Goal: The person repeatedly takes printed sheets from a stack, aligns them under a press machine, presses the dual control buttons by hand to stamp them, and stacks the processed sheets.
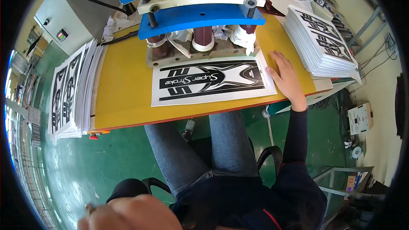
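A printed sheet with black "Super Stroke" graphics (208, 79) lies flat on the yellow tabletop (123, 98), its far edge at the metal base of a press (202, 52). My right hand (286, 79) rests palm down at the sheet's right edge, fingers spread, holding nothing. Close to the camera at the bottom, my left hand (132, 213) is raised, large and blurred; its fingers look curled, and whether it holds anything is hidden.
Stacks of printed sheets stand at the left (70, 89) and right (321, 40) of the table. The press's blue plate (202, 17) overhangs the sheet's far side. A grey cabinet (81, 12) stands back left. Chair armrests (270, 157) flank my legs.
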{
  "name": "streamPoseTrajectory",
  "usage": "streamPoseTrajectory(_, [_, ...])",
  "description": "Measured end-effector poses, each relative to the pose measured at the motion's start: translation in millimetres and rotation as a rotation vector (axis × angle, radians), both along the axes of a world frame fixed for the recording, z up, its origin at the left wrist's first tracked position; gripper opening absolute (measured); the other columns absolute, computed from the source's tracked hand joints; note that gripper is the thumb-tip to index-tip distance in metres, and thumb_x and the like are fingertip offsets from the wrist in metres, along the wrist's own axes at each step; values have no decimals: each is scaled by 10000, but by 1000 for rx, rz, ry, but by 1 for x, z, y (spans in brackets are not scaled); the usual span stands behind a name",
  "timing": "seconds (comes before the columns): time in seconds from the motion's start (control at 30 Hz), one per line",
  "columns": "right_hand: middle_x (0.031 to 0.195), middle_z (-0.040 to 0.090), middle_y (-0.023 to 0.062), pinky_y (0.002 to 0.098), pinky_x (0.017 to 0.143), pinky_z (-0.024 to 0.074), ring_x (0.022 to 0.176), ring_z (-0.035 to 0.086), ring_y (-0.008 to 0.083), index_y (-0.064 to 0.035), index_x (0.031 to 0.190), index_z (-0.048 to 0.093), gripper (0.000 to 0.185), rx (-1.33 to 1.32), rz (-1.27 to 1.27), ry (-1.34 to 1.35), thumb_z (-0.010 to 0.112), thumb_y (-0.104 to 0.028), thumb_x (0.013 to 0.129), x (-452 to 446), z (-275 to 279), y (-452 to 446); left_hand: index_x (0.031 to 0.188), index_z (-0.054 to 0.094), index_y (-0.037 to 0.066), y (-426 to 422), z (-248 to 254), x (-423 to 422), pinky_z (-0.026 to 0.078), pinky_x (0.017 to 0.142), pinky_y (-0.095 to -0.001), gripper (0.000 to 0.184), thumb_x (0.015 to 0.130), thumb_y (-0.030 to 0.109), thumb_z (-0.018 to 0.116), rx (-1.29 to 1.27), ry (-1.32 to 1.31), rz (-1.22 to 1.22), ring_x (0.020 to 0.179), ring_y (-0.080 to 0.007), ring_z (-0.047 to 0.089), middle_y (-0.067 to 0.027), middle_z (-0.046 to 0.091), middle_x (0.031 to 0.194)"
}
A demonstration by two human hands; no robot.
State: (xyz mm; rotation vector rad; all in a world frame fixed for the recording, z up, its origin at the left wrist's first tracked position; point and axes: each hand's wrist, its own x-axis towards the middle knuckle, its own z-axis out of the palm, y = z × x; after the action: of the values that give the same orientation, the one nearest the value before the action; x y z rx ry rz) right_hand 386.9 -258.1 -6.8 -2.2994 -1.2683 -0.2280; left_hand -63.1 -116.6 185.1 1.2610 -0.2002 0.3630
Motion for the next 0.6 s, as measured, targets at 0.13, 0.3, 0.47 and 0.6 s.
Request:
streamPoseTrajectory(0.13, [1530, 453, 246, 480, 1215, 260, 1452, 380, 402, -31, 1440, 506, 579, -8, -1, -3, 573, -392, 992, -2, 2, 1, 1032, 699, 116, -10, -13, 17, 502, 773, -285, 219, 951, 317, 670, 28, -296, 114, 944, -175, 659, -64, 721, 1072])
streamPoseTrajectory(0.3, [1528, 458, 242, 493, 1213, 262, 1445, 387, 406, -29, 1425, 524, 565, -17, -10, -11, 578, -386, 991, -5, 5, 1, 1024, 705, 134, 0, -26, 55, 490, 720, -257, 216, 855, 245, 779, 98, -821, 282, 890, -79, 654, -36, 725, 1057])
streamPoseTrajectory(0.47, [1523, 466, 237, 497, 1210, 267, 1438, 397, 406, -42, 1420, 536, 538, -24, -14, -13, 586, -361, 990, -5, 6, 0, 1024, 725, 148, 8, -52, 34, 510, 717, -247, 175, 889, 245, 781, 400, -851, 378, 806, -54, 669, 0, 737, 962])
streamPoseTrajectory(0.6, [1509, 479, 238, 483, 1193, 300, 1430, 411, 404, -44, 1409, 546, 490, -18, -2, -35, 592, -296, 991, -6, 7, 0, 966, 739, 97, 23, -86, 35, 513, 649, -317, 100, 902, 173, 727, 619, -374, 114, 760, -182, 682, -46, 729, 896])
